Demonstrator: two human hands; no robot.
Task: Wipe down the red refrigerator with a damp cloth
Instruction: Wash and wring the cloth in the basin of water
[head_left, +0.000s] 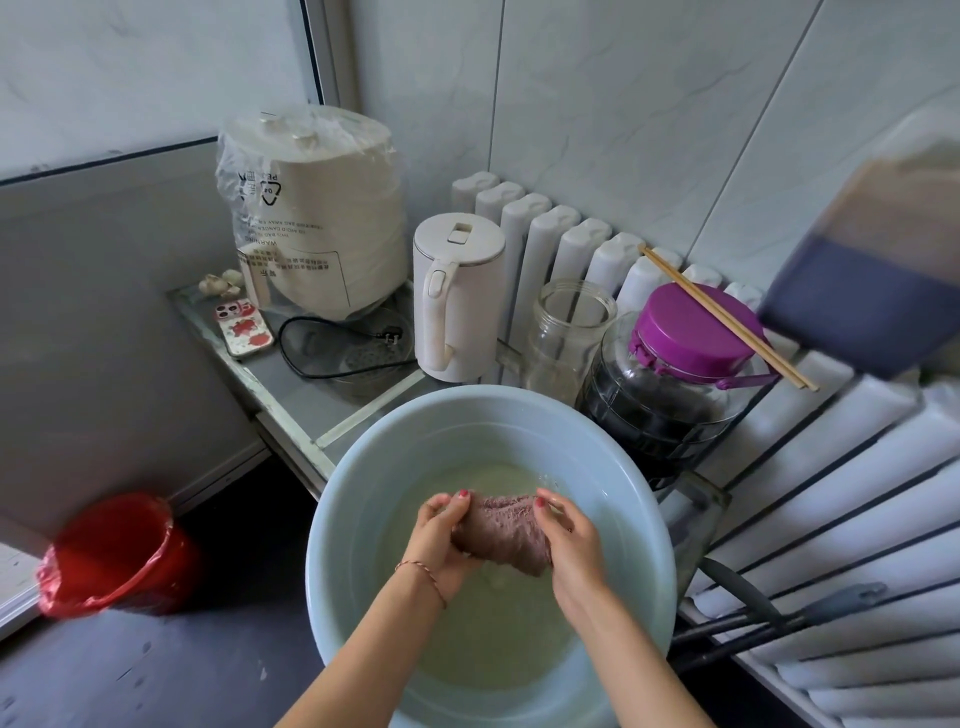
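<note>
A wet mauve cloth (501, 535) is bunched between both hands above cloudy water in a pale blue basin (363, 467). My left hand (439, 540) grips the cloth's left end, fingers curled around it. My right hand (569, 538) grips its right end from above. The red refrigerator is not in view.
A low glass table (291, 410) holds a bagged white cooker (317, 208), a white kettle (457, 296), a phone (243, 328), an empty glass jar (569, 332) and a dark jar with a purple lid (691, 332) under chopsticks. A white radiator (831, 493) runs along the right. A red bucket (111, 553) stands on the floor at left.
</note>
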